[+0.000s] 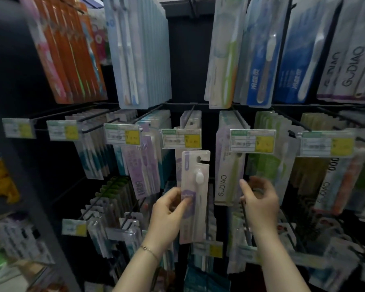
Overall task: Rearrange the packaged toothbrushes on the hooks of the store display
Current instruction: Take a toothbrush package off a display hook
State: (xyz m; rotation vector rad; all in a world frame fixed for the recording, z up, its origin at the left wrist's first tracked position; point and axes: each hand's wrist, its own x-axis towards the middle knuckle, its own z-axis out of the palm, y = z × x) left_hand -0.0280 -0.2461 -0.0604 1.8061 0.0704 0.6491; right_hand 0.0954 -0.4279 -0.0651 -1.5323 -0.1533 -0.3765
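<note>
1. The left hand [169, 211] pinches a lilac-and-white toothbrush pack [195, 186] near its middle, thumb on the front, holding it upright.
2. The right hand [261, 201] hovers apart from it, fingers loosely spread and gripping nothing, beside a hanging GUDIAO pack [226, 182].
3. The held pack's hanger slot sits just below a yellow-and-white price tag [181, 139] at a middle-row hook [191, 114].

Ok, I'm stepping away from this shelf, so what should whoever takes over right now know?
Left hand: pinches the purple-and-white toothbrush pack, upright, with its hang slot just under the centre price tag.
Right hand: open and empty, by the green packs.
Done: this pack is in hand, on no hook.
Left: hang it, probably on the hook behind that tag.
</note>
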